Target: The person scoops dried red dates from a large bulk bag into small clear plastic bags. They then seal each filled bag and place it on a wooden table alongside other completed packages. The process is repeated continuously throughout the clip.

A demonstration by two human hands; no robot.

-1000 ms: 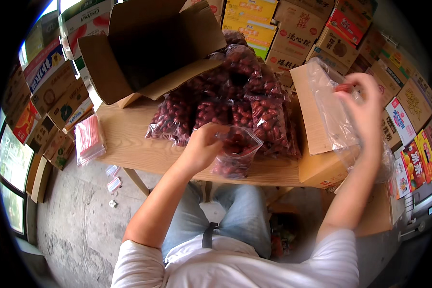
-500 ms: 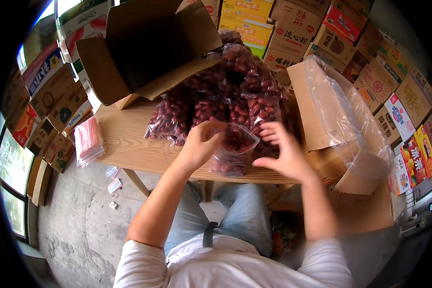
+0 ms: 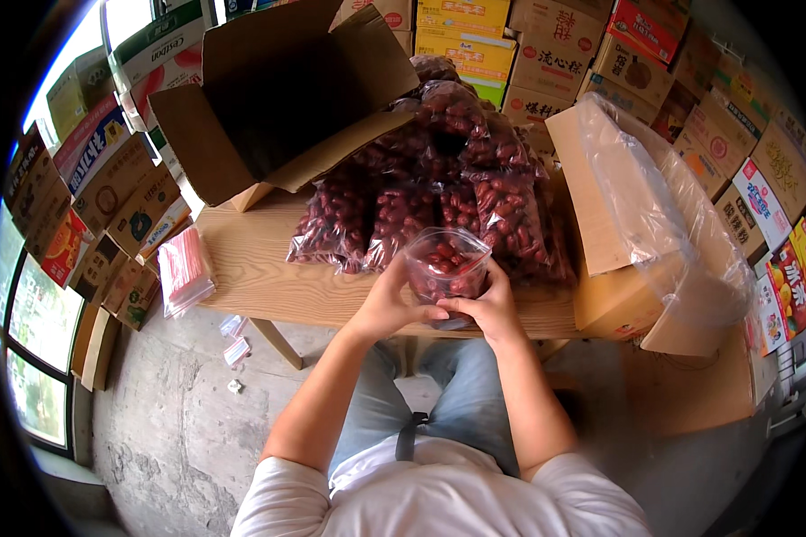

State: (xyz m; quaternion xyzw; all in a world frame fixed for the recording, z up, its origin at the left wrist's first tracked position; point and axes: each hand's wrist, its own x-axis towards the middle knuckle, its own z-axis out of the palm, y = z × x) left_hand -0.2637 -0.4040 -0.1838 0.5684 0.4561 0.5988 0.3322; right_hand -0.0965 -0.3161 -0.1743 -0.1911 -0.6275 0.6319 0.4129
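A clear zip bag [image 3: 448, 268], partly filled with dark red dried dates, stands at the table's near edge with its mouth spread wide. My left hand [image 3: 394, 300] is wrapped round its left side. From the right, my right hand [image 3: 493, 307] grips the other side, and both thumbs nearly meet in front. Just beyond lies a large heap of filled bags of dates [image 3: 403, 210], some stacked on others. The bottom of the held bag is partly hidden by my hands.
An open cardboard box [image 3: 287, 98] lies tipped at the back left. A stack of flat empty zip bags [image 3: 184, 268] rests at the table's left end. On the right is a carton with a plastic liner [image 3: 636, 206]. Stacked cartons [image 3: 555, 54] line the back.
My right hand has come in from the right and taken hold of the bag. The left hand has shifted lower on its side, and the bag now stands with its mouth wider.
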